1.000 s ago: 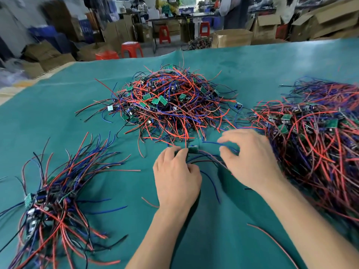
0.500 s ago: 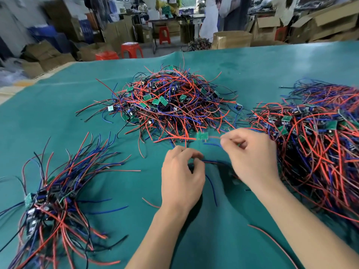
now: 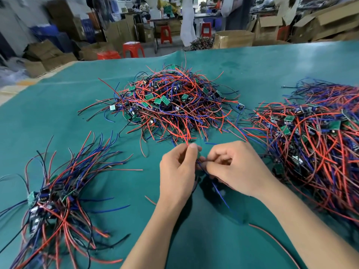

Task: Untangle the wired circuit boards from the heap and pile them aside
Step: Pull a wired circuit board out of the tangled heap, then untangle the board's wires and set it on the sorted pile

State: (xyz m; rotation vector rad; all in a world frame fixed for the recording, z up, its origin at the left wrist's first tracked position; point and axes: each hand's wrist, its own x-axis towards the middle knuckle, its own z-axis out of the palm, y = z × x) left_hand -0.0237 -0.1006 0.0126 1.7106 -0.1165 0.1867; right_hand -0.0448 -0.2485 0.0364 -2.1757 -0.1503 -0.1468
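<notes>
- Two hands meet just short of the middle heap [image 3: 174, 111]: the left hand [image 3: 177, 171] pinches a small green circuit board [image 3: 198, 155] between thumb and fingers, and the right hand [image 3: 236, 169] has its fingers curled round the wires trailing from that board.
- The board is lifted off the bench [image 3: 272, 74], between the two hands, near the bench's middle and toward the near edge.
- A blue wire [image 3: 220, 195] hangs from it toward the near edge; red strands from the heap reach right up to the left thumb.
- My read of the step: freeing this one board's leads. Best done by keeping the board steady in the left hand and sliding the right along each wire to its tip, not yanking, since a pull could drag neighbours out of the heap.
- The sorted pile [image 3: 56, 195] lies at the near left corner, wires fanned one way; a board laid there should match.
- A bigger tangle [image 3: 314, 144] fills the right edge.
- Containers: open cardboard boxes [image 3: 233, 38] stand beyond the far edge; one wire bundle [image 3: 200, 43] sits beside them; box contents can't be made out.
</notes>
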